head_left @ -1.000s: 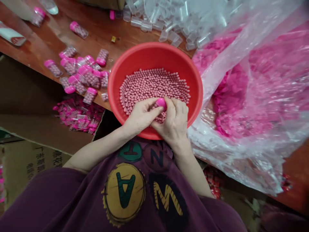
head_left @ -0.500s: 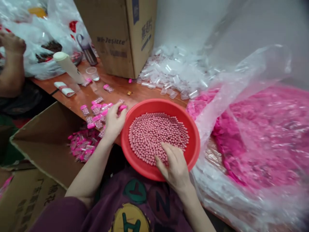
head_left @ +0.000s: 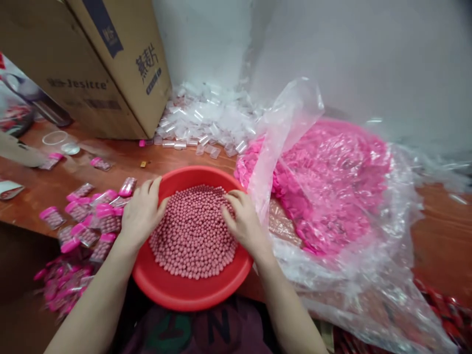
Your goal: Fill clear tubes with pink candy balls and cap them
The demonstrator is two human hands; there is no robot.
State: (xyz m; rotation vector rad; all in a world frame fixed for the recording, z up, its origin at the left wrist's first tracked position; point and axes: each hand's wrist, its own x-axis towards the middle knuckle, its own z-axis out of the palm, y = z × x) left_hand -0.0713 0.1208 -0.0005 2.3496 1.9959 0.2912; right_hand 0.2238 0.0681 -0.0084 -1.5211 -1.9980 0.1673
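A red plastic basin (head_left: 191, 297) sits in front of me, with a bed of small pink beads (head_left: 193, 236) in it. My left hand (head_left: 142, 211) grips the basin's left rim, its thumb reaching inside over the beads. At the right inner side, my right hand (head_left: 243, 219) rests across the rim with bent fingers and thumb apart, tips at the beads' edge; no held thing shows there. Left of the basin lie several clear, pink-capped bottles (head_left: 108, 219) filled with beads, one of them (head_left: 128, 187) right beside my left hand.
A large cardboard box (head_left: 110, 73) stands at the back left of the wooden table (head_left: 442, 231). Empty clear tubes (head_left: 210, 118) are heaped along the wall. On the right lies a clear plastic bag (head_left: 332, 191) full of pink caps. More filled bottles (head_left: 66, 285) lie below the table's left edge.
The view has turned to the right. My left hand has let go of a pink-capped bottle and come onto the basin's rim. My right hand has moved from the beads' middle to the right side.
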